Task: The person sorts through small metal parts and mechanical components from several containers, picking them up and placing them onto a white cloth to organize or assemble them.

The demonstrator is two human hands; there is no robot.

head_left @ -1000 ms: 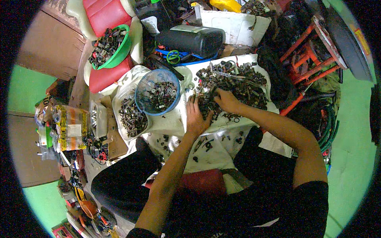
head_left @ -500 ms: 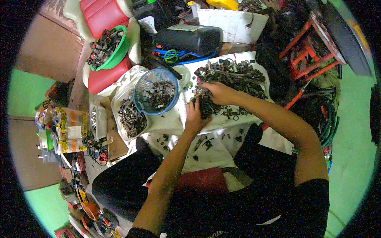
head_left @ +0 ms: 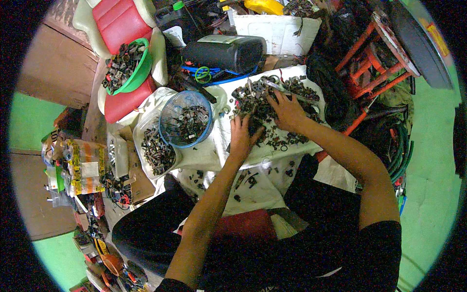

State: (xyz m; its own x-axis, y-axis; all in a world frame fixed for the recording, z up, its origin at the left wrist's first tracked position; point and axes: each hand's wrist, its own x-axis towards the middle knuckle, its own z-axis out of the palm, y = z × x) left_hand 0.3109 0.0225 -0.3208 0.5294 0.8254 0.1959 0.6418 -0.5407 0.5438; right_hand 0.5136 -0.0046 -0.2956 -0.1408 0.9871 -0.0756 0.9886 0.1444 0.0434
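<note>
A heap of small dark metal and plastic parts (head_left: 296, 87) lies spread on a white cloth (head_left: 221, 152) in front of me. At the heap's near left edge rests my left hand (head_left: 240, 141), its fingers stretched out and the thumb apart. Dark parts lie between that thumb and the fingers, not gripped as far as I can see. My right hand (head_left: 291, 116) is over the middle of the heap, fingers spread and tips touching the parts. Left of both hands stands a blue mesh basket (head_left: 162, 114) with more small parts inside.
A white tub (head_left: 140, 141) of metal parts stands beside the basket. Farther left, a green basin (head_left: 144, 68) of parts sits on a red and white seat (head_left: 119, 24). Beyond the cloth lie a black jerrycan (head_left: 219, 51) and a white box (head_left: 277, 34). An orange-framed stool (head_left: 372, 63) stands right.
My right hand has moved right, away from the left hand, and its closed fingers have spread. The left hand's thumb has opened out. The whole view has shifted slightly.
</note>
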